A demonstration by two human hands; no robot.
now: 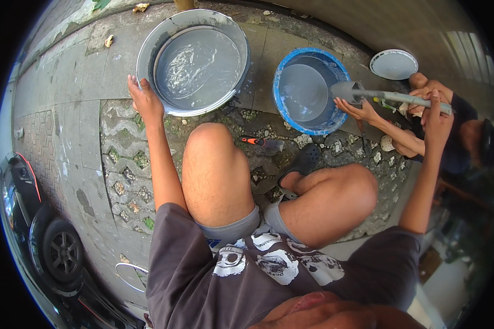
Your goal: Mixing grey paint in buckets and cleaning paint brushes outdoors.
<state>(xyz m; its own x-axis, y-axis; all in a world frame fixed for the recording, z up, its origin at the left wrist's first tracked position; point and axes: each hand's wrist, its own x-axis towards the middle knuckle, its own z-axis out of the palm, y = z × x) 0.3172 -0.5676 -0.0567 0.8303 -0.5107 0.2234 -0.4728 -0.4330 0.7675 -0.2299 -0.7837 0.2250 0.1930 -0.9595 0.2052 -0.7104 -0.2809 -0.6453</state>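
Note:
My left hand (147, 102) rests against the outer left side of a wide pale bucket (237, 82), its fingers stretched out. Grey, wet slurry (200, 68) fills much of that bucket. Out to the right, my right hand (438, 116) is closed round the end of a long-handled scoop (386, 95) smeared grey. The scoop's head hangs over the right rim of a blue tub (277, 90), which holds smoother grey liquid (304, 93). Another person's hand (358, 111) is just under the scoop's head, and their other hand is by the handle, partly hidden.
Between my knees and the containers lies a putty knife (264, 143) with an orange-and-black handle. A white lid (393, 64) sits beyond the blue tub. The other person crouches at the right. A dark vehicle (60, 249) stands at the left, near a pale ring (132, 276).

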